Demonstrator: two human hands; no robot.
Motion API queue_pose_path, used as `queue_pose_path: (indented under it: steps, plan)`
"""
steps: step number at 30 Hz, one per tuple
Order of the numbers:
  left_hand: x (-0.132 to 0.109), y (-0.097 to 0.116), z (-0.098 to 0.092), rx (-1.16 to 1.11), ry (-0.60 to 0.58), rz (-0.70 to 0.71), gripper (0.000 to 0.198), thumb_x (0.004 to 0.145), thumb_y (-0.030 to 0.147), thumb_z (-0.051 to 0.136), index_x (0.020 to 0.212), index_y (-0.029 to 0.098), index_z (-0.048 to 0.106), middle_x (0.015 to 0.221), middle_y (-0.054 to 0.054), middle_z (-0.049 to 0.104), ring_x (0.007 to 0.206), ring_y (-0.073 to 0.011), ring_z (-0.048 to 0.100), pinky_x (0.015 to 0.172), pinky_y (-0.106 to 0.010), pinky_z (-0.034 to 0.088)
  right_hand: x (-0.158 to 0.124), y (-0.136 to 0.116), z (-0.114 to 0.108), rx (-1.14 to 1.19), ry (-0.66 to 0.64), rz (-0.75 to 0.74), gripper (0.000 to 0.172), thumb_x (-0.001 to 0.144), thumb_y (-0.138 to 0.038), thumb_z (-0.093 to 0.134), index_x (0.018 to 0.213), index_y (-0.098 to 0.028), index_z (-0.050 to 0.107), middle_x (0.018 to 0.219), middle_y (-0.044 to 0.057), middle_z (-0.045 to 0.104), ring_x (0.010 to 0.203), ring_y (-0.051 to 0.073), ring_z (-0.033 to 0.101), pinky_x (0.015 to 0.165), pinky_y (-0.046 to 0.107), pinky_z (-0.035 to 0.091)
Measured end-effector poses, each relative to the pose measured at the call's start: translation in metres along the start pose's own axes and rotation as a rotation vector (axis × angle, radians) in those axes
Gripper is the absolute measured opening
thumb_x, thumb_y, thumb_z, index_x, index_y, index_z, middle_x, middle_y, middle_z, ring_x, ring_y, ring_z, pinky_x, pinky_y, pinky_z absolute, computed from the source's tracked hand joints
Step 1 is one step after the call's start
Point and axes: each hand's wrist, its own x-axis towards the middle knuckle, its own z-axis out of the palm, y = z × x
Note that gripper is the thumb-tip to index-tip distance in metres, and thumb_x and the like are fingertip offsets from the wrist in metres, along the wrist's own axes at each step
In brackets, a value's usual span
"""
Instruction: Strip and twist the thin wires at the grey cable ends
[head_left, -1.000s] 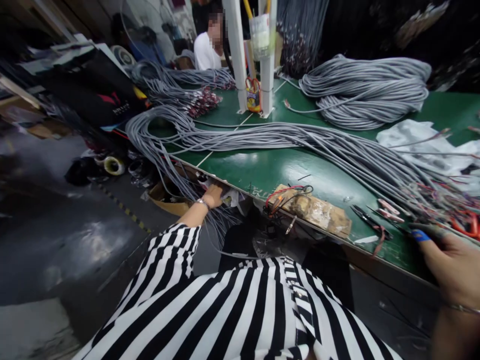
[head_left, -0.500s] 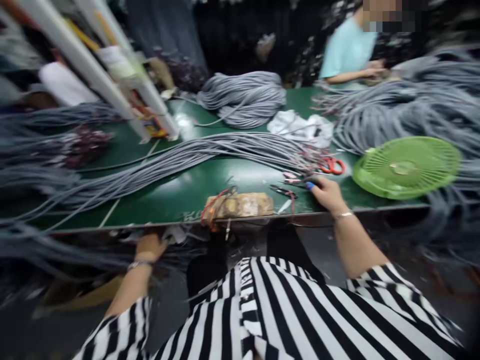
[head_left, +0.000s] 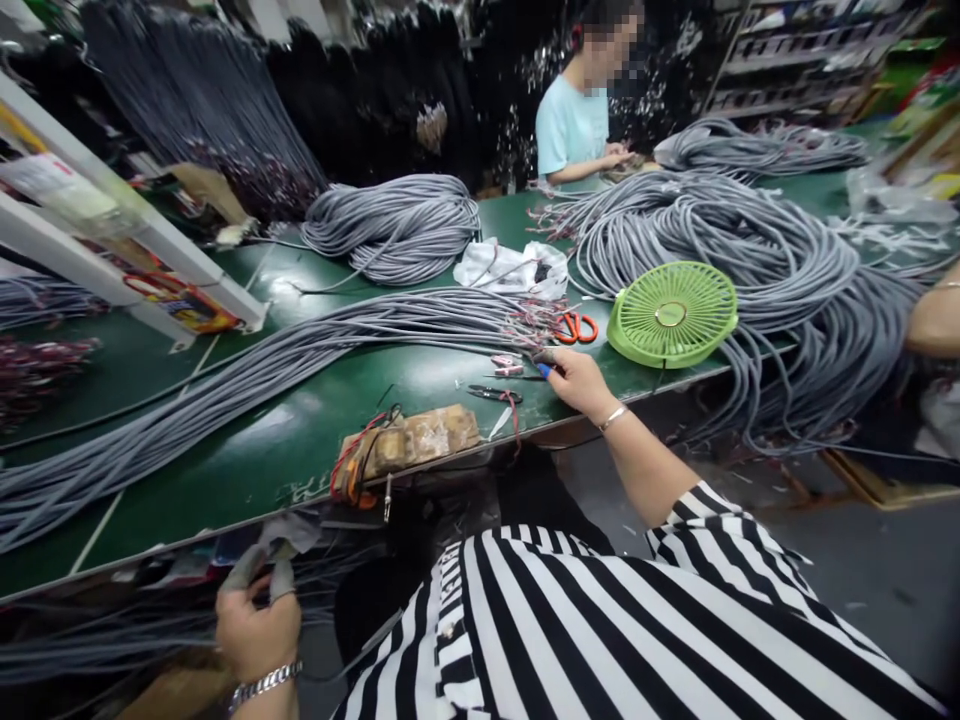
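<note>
1. Green tabletop [head_left: 300, 440] carries a long grey cable bundle [head_left: 292, 375], stretching from the left to my right hand [head_left: 581, 385].
2. This hand's fingers are bent together beside the wire ends [head_left: 532, 325]; I cannot tell what they grip.
3. Orange-handled scissors [head_left: 578, 330] lie just beyond it.
4. My left hand [head_left: 259, 625] is below the tabletop's edge, its covered fingertips parted.

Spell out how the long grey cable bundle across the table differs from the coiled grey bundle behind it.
Pose: the long bundle stretches out in a gentle curve, while the coiled bundle is wound into loops.
Extent: the long bundle runs off the picture's left edge; the coiled bundle sits well inside it.
Ends: the long bundle shows many thin reddish wires at its right end; the coiled bundle shows mostly loops.
Both are grey cable on the green table.
</note>
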Motion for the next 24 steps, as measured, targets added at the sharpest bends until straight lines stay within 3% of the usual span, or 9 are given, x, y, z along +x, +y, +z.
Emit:
queue_pose_path:
  steps: [4,9,13,16,21,24]
  plan:
    - [-0.018,0.018,0.001,0.017,0.029,0.129,0.044,0.078,0.039,0.056,0.117,0.019,0.061,0.104,-0.008,0.067,0.088,-0.0237,0.064,0.086,-0.041,0.051,0.010,-0.011,-0.004,-0.134,-0.129,-0.034,0.023,0.082,-0.020,0.055,0.098,-0.016,0.070,0.086,0.007,0.069,0.079,0.019,0.060,0.071,0.027,0.043]
    - [-0.040,0.032,0.009,-0.057,-0.078,0.483,0.031,0.082,0.027,0.056,0.110,0.017,0.063,0.106,-0.010,0.067,0.092,-0.0217,0.065,0.088,-0.037,0.052,0.021,-0.032,0.002,-0.287,-0.281,-0.149,0.030,0.081,-0.015,0.051,0.105,-0.020,0.069,0.094,0.006,0.068,0.083,0.018,0.060,0.069,0.026,0.038]
    - [-0.054,0.043,0.011,-0.108,-0.137,0.737,0.030,0.081,0.018,0.058,0.111,0.017,0.062,0.105,-0.009,0.067,0.097,-0.0213,0.064,0.089,-0.036,0.053,0.021,-0.048,0.012,-0.327,-0.354,-0.175,0.030,0.083,-0.020,0.052,0.110,-0.020,0.066,0.102,0.007,0.067,0.089,0.019,0.060,0.071,0.027,0.038]
    - [-0.060,0.052,0.008,-0.149,-0.174,0.793,0.031,0.082,0.013,0.057,0.112,0.018,0.062,0.105,-0.008,0.068,0.097,-0.0203,0.065,0.089,-0.036,0.053,0.017,-0.052,0.021,-0.373,-0.342,-0.183,0.027,0.084,-0.025,0.052,0.107,-0.018,0.066,0.105,0.009,0.066,0.093,0.021,0.059,0.073,0.028,0.039]
    - [-0.063,0.063,0.003,-0.206,-0.269,0.813,0.029,0.083,0.012,0.054,0.109,0.019,0.064,0.102,-0.007,0.069,0.095,-0.0185,0.066,0.086,-0.033,0.055,0.027,-0.040,0.027,-0.507,-0.235,-0.084,0.027,0.086,-0.017,0.045,0.104,-0.018,0.066,0.096,0.010,0.066,0.088,0.022,0.058,0.069,0.030,0.037]
    - [-0.065,0.065,0.002,-0.247,-0.336,0.833,0.030,0.081,0.014,0.054,0.109,0.019,0.065,0.100,-0.006,0.071,0.093,-0.0188,0.067,0.083,-0.032,0.056,0.038,-0.032,0.029,-0.530,-0.273,-0.084,0.022,0.086,-0.019,0.047,0.095,-0.018,0.068,0.093,0.011,0.067,0.086,0.023,0.057,0.067,0.030,0.036]
